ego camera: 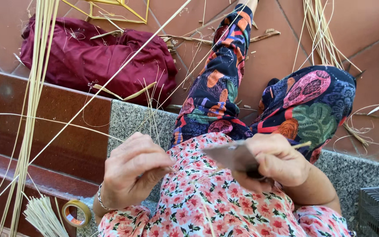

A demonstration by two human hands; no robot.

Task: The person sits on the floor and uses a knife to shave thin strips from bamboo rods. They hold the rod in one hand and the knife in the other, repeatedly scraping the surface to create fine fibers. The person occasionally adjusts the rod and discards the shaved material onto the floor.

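Your right hand [279, 160] is clenched around a knife [231, 154], its broad grey blade pointing left across your lap, with a thin pale strip [302, 144] poking out past the knuckles. Your left hand [132, 169] is curled shut, pinching a long bamboo sliver [110, 81] that runs up and away to the top of the view. You sit on a speckled granite step [130, 120] in a floral blouse [211, 202] and patterned trousers [312, 103]. A roll of yellow tape [76, 213] lies at lower left beside a bundle of cut sticks [44, 217]. A maroon cloth bag [93, 61] rests on the tiled floor above, and long strips [33, 87] stand at the left.
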